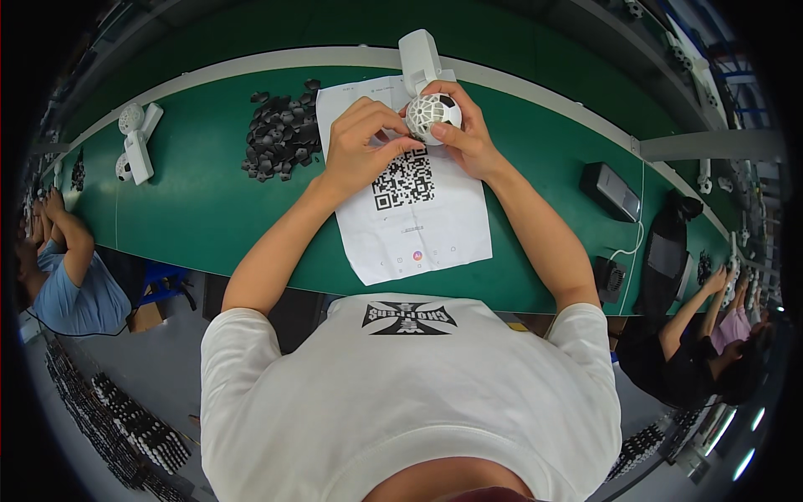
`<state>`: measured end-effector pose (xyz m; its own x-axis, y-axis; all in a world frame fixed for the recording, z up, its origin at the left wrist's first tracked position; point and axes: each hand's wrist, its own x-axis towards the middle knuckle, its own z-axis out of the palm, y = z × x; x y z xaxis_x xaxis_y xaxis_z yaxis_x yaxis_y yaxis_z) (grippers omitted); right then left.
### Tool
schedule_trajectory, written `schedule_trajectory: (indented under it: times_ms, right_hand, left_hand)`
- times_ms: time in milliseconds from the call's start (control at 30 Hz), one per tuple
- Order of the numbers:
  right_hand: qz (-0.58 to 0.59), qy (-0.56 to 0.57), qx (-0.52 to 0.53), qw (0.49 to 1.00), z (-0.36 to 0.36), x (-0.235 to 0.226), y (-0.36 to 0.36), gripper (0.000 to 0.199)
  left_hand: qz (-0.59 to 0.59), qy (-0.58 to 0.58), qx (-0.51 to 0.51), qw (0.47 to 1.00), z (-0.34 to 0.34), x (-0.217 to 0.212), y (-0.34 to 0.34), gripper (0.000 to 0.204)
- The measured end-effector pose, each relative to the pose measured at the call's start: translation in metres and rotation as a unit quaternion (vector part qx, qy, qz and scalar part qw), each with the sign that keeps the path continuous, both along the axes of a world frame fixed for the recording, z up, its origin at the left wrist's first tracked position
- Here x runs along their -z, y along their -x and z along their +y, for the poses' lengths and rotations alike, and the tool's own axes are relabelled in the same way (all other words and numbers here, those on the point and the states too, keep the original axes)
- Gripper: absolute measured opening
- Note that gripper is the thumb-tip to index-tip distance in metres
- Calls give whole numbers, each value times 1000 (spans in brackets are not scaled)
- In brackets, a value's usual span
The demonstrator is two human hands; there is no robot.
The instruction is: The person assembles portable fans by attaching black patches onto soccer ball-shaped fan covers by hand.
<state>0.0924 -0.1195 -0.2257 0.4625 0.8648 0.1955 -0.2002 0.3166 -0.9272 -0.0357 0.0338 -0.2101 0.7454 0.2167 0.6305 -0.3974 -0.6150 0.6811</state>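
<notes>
A white device with a round lattice head [428, 117], patterned with black patches like a football, is in front of me above the printed sheet. Its white, box-shaped body [419, 57] extends toward the back edge of the bench. My right hand [470, 138] wraps round the ball's right side, thumb across its front. At the ball's left side, my left hand [364, 144] has its fingers drawn together in a pinch; whatever they hold is too small or hidden to make out. A pile of small black plastic pieces [280, 134] lies left of the sheet.
The white sheet [452, 226] with a square code lies on the green bench [209, 217]. More white ball-headed devices [138, 151] lie at the left. A dark box [610, 191] and a small cabled black unit [609, 276] are at the right. Other people sit at both sides.
</notes>
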Motion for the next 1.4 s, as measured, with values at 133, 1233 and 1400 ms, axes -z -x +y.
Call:
schedule_trajectory:
  times_ms: [133,1233,1400]
  right_hand:
    - [-78,12,-1,997,-1,-3,-3,50]
    - [180,-38,-34,982,-6,-3,-25,71]
    - [236,-51,-38,970,-3,-3,-26,64]
  left_hand:
    - [40,9,30,999,7,-1,1,26]
    - [269,-168,-168,933,133,-9,11,16]
    - [279,-159,-175,931,136,-9,12,18]
